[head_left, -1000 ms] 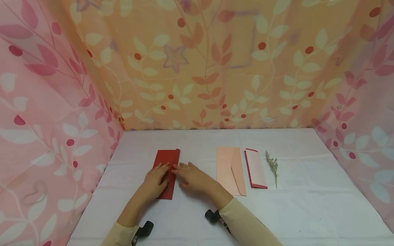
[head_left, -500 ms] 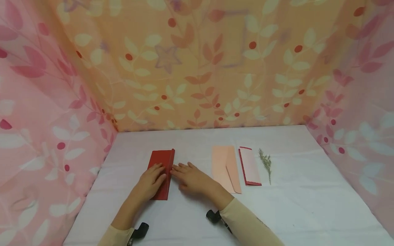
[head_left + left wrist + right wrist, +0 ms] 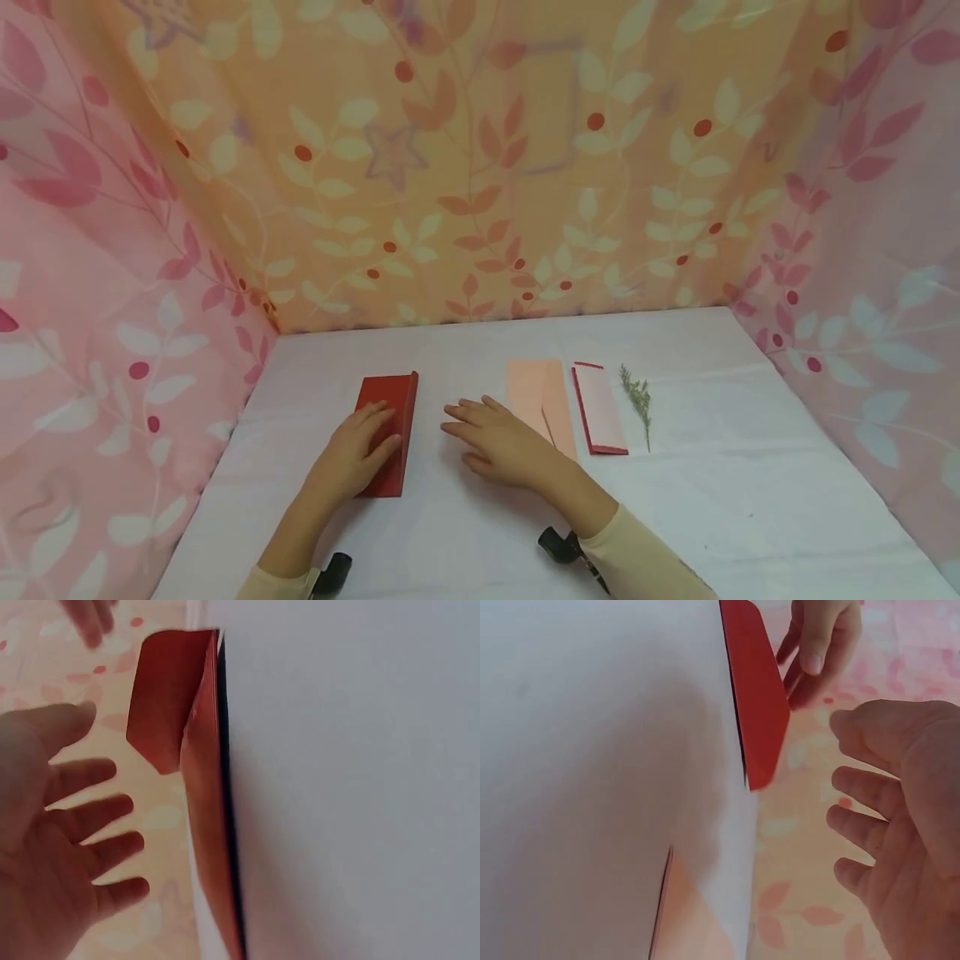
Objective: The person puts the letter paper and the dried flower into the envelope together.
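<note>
While the left grip [image 3: 352, 452] and right grip [image 3: 501, 437] hung spread, the red envelope [image 3: 387, 392] lay beneath the former, presumably for easy steadying.

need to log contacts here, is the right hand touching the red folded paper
No, in the head view a strip of white cloth shows between the right hand and the red folded paper.
</note>
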A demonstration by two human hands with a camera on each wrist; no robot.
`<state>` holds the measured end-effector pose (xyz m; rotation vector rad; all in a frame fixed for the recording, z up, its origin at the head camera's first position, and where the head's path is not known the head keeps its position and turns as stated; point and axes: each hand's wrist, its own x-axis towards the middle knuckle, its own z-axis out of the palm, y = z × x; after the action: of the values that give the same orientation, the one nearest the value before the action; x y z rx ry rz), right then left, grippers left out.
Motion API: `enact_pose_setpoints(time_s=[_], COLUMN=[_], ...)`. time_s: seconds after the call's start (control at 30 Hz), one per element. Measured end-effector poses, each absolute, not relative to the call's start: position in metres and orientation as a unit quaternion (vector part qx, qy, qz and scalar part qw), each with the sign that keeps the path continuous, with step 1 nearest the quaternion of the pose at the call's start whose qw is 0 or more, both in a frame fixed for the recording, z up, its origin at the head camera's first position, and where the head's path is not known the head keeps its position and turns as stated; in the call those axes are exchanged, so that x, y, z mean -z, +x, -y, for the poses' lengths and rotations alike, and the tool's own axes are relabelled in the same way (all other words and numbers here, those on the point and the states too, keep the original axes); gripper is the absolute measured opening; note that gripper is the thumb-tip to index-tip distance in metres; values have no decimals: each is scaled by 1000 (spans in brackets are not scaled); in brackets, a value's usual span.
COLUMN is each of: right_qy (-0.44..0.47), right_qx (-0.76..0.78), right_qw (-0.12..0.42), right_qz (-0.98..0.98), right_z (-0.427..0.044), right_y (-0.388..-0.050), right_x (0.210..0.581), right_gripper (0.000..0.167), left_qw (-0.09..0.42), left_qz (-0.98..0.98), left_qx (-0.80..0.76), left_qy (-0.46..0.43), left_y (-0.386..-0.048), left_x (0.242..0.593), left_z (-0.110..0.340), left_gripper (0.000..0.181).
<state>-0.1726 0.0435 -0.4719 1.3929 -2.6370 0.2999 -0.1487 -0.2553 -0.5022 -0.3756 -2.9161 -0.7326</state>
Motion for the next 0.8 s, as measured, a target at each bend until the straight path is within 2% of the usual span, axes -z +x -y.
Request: enact_pose_setpoints(time_s=[0.17,0.37,0.53,0.8], right_qy=[436,416,386,343], right_qx=[-135,-182,-205,-206], right_qw=[108,176,199,216], right_qz=[883,873,877,891], right_z=[-74,-108,-131,-163], right_y=[-168,-161,-155,-147], right_x=[469,465,462,459], right_gripper=[47,45,42,42], left_qw=[77,120,145,110], left_qz=[956,944,935,941], left_qx=[238,225,202,174], left_qy=[-153,-210,-251,-269], left_y=[-143,-133,-125,-116], left_x=[487,473,468,459], left_z=[247,227,213,185], left_gripper=[53,48,46,43])
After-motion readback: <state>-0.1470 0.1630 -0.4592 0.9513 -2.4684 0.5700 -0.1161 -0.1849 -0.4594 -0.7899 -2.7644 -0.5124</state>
